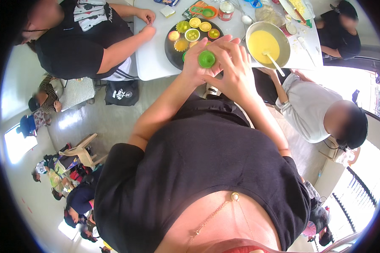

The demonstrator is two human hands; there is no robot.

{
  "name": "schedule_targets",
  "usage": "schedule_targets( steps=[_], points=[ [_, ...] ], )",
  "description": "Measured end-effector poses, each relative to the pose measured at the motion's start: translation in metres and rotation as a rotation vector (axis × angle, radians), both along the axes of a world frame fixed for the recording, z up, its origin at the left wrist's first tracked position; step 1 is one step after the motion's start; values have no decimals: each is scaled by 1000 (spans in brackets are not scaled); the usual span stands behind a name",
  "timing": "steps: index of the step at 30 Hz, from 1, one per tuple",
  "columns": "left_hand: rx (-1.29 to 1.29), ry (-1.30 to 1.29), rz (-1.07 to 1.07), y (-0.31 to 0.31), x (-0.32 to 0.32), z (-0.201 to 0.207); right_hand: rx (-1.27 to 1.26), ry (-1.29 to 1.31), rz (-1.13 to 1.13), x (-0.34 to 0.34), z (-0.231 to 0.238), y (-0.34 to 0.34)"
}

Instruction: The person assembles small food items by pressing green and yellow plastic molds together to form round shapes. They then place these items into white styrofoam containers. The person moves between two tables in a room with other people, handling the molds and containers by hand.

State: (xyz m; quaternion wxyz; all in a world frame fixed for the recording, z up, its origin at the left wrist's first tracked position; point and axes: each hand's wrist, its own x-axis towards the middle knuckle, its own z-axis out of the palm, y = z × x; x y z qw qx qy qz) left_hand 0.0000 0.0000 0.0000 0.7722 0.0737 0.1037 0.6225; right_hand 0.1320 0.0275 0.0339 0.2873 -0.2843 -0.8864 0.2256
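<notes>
left fingers (197, 49) cradle the green cup (206, 59); right fingers (229, 61) curve beside it, their grip unclear.

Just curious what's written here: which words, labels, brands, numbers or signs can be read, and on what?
I don't copy out wording, but print shows here:
Black shirt at left: white lettering, not quoted.
Black bag: white print, not quoted.
Can: label print too small.
Green cup: no lettering visible.
</notes>
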Motion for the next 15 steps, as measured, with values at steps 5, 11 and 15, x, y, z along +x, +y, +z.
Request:
schedule_targets(
  steps=[5, 11, 15],
  points=[
    [51, -14, 15, -3, -4, -10, 301, 113, 4, -1, -10, -9],
    [-28, -204, -6, -5, -25, -29, 258, 216, 41, -6, -16, -12],
    [-21, -191, 14, -3, -30, -28, 337, -19, 104, -27, -33, -23]
  ],
)
